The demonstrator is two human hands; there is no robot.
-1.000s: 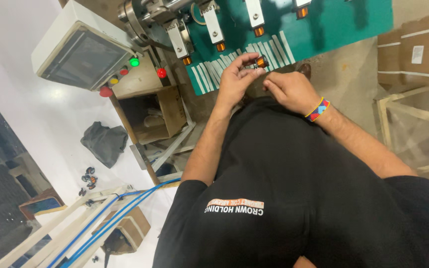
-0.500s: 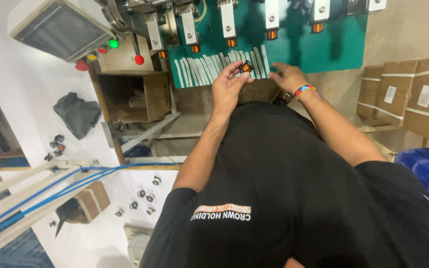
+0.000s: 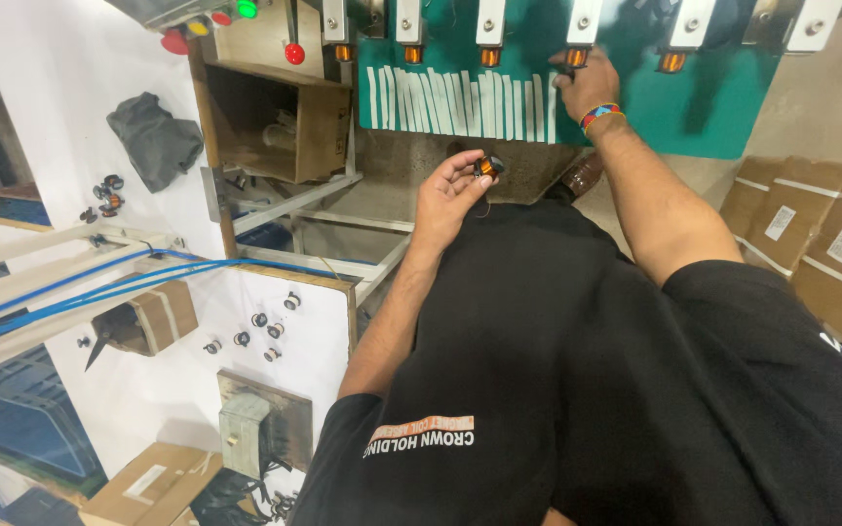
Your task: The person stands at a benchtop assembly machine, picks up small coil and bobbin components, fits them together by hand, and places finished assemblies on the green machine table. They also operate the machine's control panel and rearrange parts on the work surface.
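Observation:
My left hand (image 3: 448,195) pinches a small coil (image 3: 485,167) of copper-coloured wire on a black core, held in front of my chest. My right hand (image 3: 585,86), with a striped wristband, reaches up to the green panel (image 3: 723,107). Its fingertips rest at the right end of a row of white tape strips (image 3: 460,102) stuck on the panel. I cannot tell whether they pinch a strip. Above the strips hangs a row of metal holders with orange coils, such as the coil holder (image 3: 490,29) near the middle.
At the left, a white bench (image 3: 148,390) carries loose coils (image 3: 265,326), a dark cloth (image 3: 155,136) and blue hoses (image 3: 99,287). Coloured push buttons (image 3: 246,10) sit at the top left above an open cardboard box (image 3: 275,117). Taped cartons (image 3: 821,244) are stacked at the right.
Both hands were together on the coil by the tape strips. My right hand has since left it and gone up to the panel, while the left keeps the coil lower down.

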